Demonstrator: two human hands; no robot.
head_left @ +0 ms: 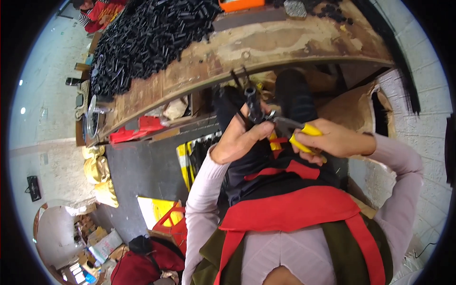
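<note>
Your left hand [241,141] pinches a black part [255,108]; your right hand [338,137] is curled tight round the pliers [311,130], their nose at the part's lower end.

Golden sacks [96,168] sit along the left of the frame — brown cartons [98,234] lie heaped at lower left (a whitish box [106,245] among them) — and a white block wall [434,71] rises at far right.

Our yellow-handled pliers [290,126] and red apron [289,206]
At eleven o'clock we see black parts [152,42]; at twelve, an orange container [242,5].
</note>
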